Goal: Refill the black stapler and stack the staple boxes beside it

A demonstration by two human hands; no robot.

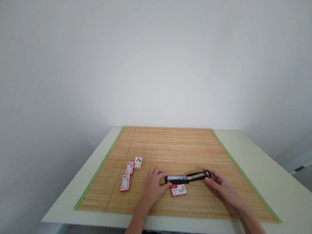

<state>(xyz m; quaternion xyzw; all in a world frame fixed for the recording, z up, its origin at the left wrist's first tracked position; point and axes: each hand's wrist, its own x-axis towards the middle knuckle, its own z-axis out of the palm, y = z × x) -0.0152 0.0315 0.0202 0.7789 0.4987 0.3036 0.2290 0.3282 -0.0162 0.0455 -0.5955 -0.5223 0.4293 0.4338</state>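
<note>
A black stapler [188,178] lies unfolded on the bamboo mat, its two halves stretched out in almost a straight line. At its left end, my left hand [154,185] grips the tip between thumb and fingers. The fingers and thumb of my right hand [218,183] close around the stapler's other end. Metal parts show along the inside of both halves. Just in front of the stapler lies a red and white staple box [179,190], flat on the mat and close to the stapler's near side.
Two red and white boxes [125,182] lie flat at the left, with a small white box [138,162] beside the farther one. The green-edged bamboo mat [169,141] covers much of the white table [246,149]. A white wall [161,58] stands behind.
</note>
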